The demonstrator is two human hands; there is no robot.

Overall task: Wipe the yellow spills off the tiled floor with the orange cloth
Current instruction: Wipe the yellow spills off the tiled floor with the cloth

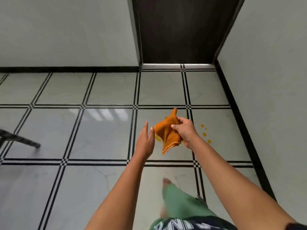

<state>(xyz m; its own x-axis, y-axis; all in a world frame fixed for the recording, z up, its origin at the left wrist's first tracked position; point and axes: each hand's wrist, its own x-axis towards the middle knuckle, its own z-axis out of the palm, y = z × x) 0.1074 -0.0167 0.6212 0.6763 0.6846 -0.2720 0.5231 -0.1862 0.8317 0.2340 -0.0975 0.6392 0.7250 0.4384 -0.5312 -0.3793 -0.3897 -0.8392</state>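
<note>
An orange cloth [167, 132] hangs bunched in the air, pinched at its upper part by my right hand [185, 131]. My left hand [145, 140] is beside it on the left, fingers straight, its fingertips next to the cloth's edge. On the tiled floor [99, 133] below lie yellow spills: several drops [204, 134] to the right of my right hand and a patch [157, 138] partly hidden behind the cloth. A small yellow spot [166, 117] shows above the cloth.
A dark door [179, 30] stands ahead between pale walls with black skirting. The right wall [265, 80] runs close along the spills. A dark chair leg [21, 140] reaches in at the left. My green trouser leg and bare foot [167, 182] are below the hands.
</note>
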